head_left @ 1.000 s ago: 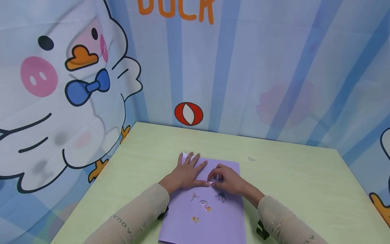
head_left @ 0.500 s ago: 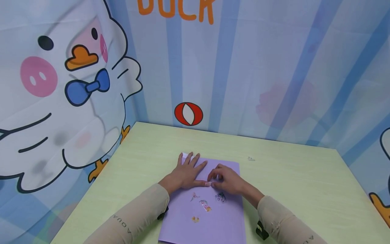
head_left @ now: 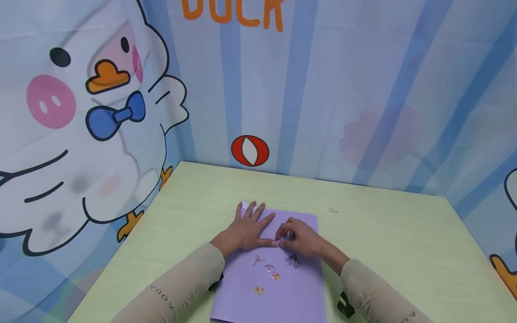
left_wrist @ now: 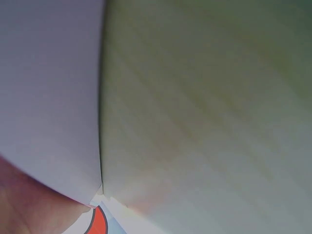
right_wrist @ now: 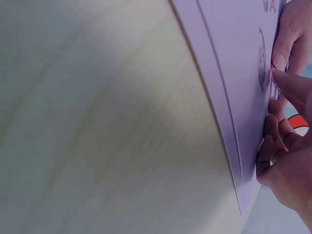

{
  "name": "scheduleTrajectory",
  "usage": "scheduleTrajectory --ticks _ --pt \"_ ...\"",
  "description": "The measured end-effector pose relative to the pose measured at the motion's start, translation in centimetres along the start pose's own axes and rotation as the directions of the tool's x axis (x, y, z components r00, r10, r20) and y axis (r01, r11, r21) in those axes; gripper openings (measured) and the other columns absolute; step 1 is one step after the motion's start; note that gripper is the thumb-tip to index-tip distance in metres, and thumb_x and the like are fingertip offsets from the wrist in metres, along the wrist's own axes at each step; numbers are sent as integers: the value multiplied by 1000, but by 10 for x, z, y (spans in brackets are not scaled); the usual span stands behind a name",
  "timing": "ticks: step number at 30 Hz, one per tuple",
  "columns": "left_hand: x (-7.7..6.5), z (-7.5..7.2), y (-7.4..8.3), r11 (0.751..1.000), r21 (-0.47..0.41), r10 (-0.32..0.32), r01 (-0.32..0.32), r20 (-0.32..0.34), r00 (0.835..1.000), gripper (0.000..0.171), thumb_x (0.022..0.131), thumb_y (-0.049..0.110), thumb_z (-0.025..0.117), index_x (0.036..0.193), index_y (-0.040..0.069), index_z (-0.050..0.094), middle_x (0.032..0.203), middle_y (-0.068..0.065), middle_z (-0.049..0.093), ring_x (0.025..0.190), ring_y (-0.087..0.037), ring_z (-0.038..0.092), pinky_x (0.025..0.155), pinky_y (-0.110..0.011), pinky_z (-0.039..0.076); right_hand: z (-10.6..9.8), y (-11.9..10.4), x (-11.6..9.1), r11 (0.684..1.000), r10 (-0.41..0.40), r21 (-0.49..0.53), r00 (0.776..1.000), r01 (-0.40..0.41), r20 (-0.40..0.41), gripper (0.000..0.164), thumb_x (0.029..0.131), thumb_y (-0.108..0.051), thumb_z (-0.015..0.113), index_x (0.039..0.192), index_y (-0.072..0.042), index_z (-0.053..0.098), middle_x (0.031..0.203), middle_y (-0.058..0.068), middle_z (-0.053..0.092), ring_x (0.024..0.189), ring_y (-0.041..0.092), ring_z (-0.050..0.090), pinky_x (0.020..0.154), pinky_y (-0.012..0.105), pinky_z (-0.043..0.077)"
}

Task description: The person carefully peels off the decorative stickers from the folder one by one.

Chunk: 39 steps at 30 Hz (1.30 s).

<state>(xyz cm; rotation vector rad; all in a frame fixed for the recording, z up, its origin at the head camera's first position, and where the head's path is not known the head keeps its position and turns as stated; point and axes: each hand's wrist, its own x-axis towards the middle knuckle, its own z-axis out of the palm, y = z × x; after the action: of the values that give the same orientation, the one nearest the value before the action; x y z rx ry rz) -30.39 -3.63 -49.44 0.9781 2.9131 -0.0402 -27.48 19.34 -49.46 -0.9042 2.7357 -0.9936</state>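
A purple folder lies flat on the table. My left hand rests on its upper part with fingers spread, the thumb reaching right. Facing that thumb is my right hand, its fingers curled and its thumb and forefinger pinching a small clear sticker. The left thumb touches the sticker's other side; fingers hide most of it. Below the hands, several small stickers sit on the cover: a reddish one, a dark-lined one, a multicoloured one and a yellow one.
On the pale green table, a small clear piece with faint marks lies beyond the folder's right corner. A blue striped cloth backdrop with a duck print stands along the back and sides.
Both hands stay almost still over the folder. The shiny bit between the left thumb and right fingers shows less than a second ago.
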Motion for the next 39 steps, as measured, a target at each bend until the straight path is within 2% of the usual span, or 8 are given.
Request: scheduleTrajectory --ticks 10,18,24,31,39 --pt "2 1 0 1000 5 -8 8 2 1000 96 93 85 47 168 27 33 175 -16 22 160 -44 16 123 -73 11 0 0 -1 999 24 33 1000 -23 -19 6 94 -12 79 99 -14 77 98 -1 65 88 18 58 81 33 48" --pt "2 1 1 1000 3 -7 7 4 1000 95 94 84 46 169 27 32 175 -16 22 161 -44 15 123 -73 11 2 1 -1 996 68 52 997 -67 -19 4 97 -18 78 100 -16 77 95 -6 63 84 12 56 78 31 48" --pt "1 0 1 1000 -2 -4 4 6 1000 96 94 84 46 169 27 32 175 -16 21 161 -44 15 122 -73 11 -1 -1 -2 992 92 88 996 -91 -8 5 101 -13 72 103 -16 76 95 -7 67 87 12 59 82 31 49" --pt "-1 -2 2 1000 -14 -4 4 5 1000 97 94 85 47 169 26 32 175 -16 21 161 -44 15 123 -72 11 -5 -1 -2 983 121 141 993 -118 -12 7 103 -17 70 103 -15 77 96 -7 72 91 12 63 88 33 51" --pt "0 -1 1 1000 -5 -13 13 15 1000 96 94 85 46 169 27 31 175 -15 21 161 -43 15 123 -72 10 -5 0 -2 977 143 162 990 -138 -18 8 103 -12 69 104 -12 77 96 -4 73 90 13 64 87 31 51"
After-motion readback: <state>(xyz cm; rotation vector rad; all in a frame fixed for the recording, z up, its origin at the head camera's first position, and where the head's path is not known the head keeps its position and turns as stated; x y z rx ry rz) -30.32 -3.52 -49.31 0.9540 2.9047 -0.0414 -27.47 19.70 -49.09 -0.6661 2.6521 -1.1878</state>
